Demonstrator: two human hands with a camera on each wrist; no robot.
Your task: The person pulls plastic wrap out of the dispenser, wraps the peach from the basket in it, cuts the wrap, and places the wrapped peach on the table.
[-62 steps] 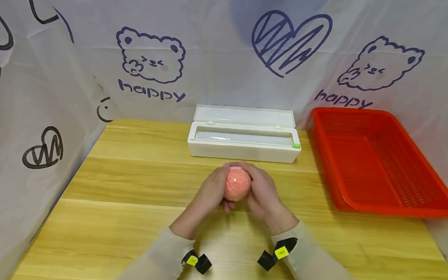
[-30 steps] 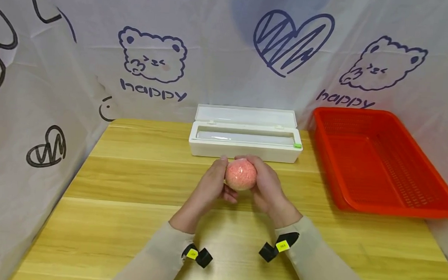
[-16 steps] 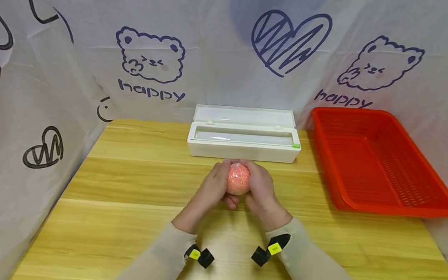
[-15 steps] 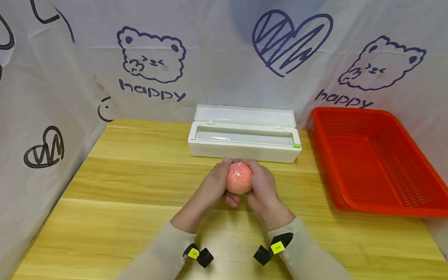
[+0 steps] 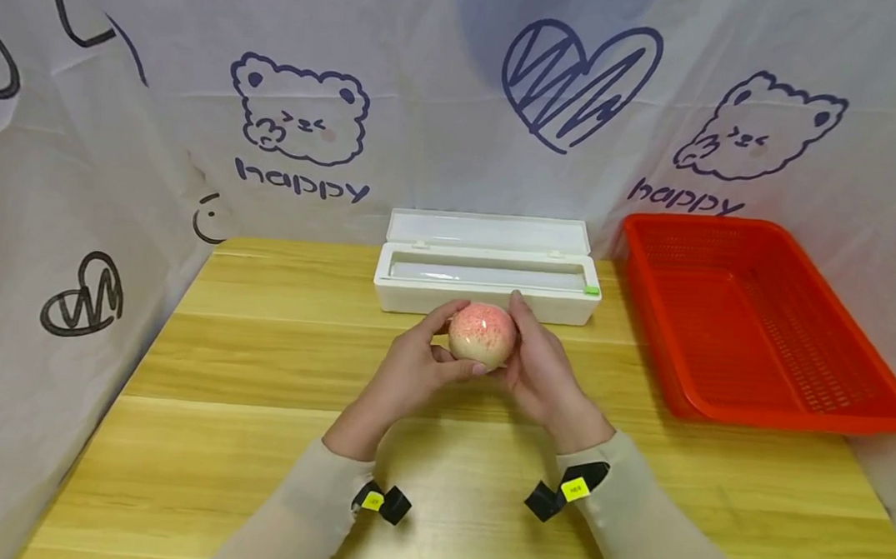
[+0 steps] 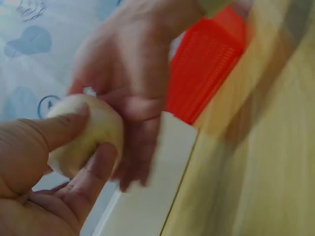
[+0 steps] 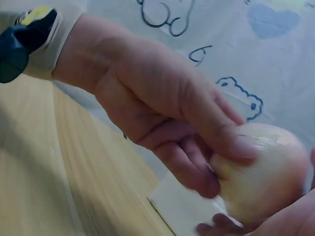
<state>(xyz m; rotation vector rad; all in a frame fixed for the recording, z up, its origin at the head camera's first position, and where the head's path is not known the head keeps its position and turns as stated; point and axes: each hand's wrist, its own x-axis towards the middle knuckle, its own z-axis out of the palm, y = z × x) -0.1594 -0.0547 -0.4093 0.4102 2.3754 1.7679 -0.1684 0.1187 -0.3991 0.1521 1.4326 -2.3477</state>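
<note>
A pink and cream peach, shiny as if in clear film, is held up in front of the white box. My left hand pinches it from the left, thumb on the near side and fingers round the far side. At its right side my right hand rests against the fruit, thumb raised. In the left wrist view, the blurred right hand has its fingers extended along the peach. The right wrist view shows the left thumb and curled fingers on the peach; the right hand is mostly cut off there.
Behind the hands stands a long white cling film box, its lid up and a roll inside, with a green slider at its right end. A red plastic basket stands at the right. Printed cloth borders the wooden table.
The peach has turned, now showing its cream side below the pink. The left thumb has moved to its near side. The right hand has loosened from curling round it, thumb lifted away.
</note>
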